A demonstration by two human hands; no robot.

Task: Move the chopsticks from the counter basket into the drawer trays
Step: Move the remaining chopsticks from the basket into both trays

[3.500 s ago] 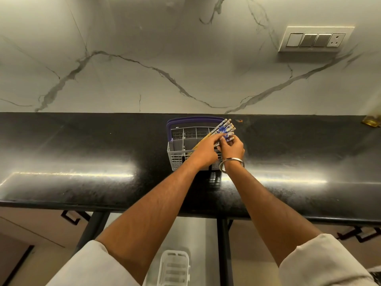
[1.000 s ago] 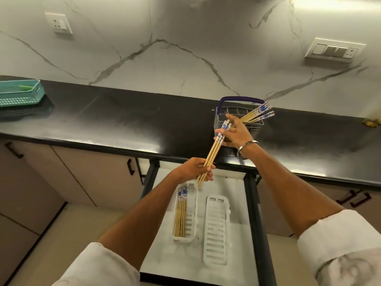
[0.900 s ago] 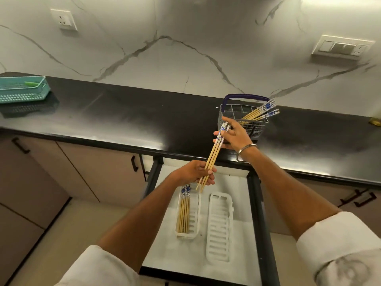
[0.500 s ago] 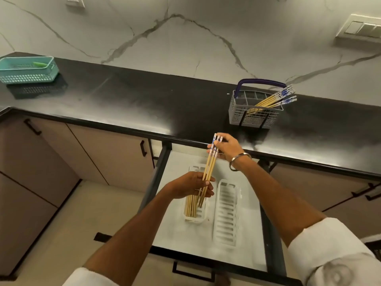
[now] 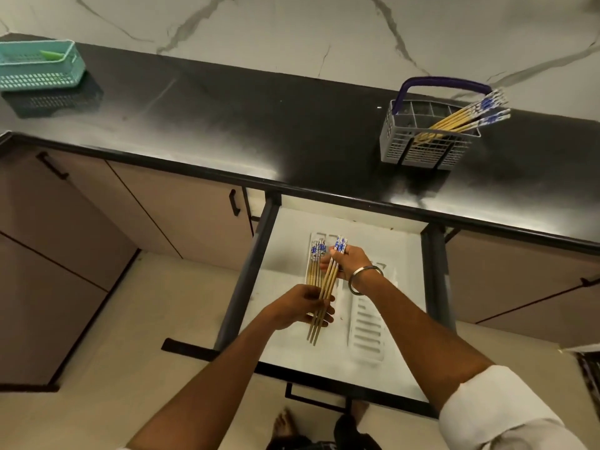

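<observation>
A bundle of bamboo chopsticks (image 5: 326,287) with blue-and-white tops is held low over the open drawer (image 5: 402,254). My left hand (image 5: 298,306) grips its thin lower end and my right hand (image 5: 349,259) pinches its patterned top. Under it lies the left white tray (image 5: 312,237), with several chopsticks (image 5: 314,264) lying in it. The right white tray (image 5: 368,332) lies beside it, partly behind my right forearm. Up on the black counter stands the grey basket (image 5: 425,151) with a purple handle, with more chopsticks (image 5: 467,116) leaning out to the right.
A teal basket (image 5: 39,68) sits at the counter's far left. Closed cabinet doors with black handles flank the drawer. The drawer's dark side rails and front handle stick out towards me. My feet show at the bottom edge.
Both hands carried a bundle of chopsticks from the basket down over the drawer's left tray. My view has tilted down, so the basket is now at the upper right.
</observation>
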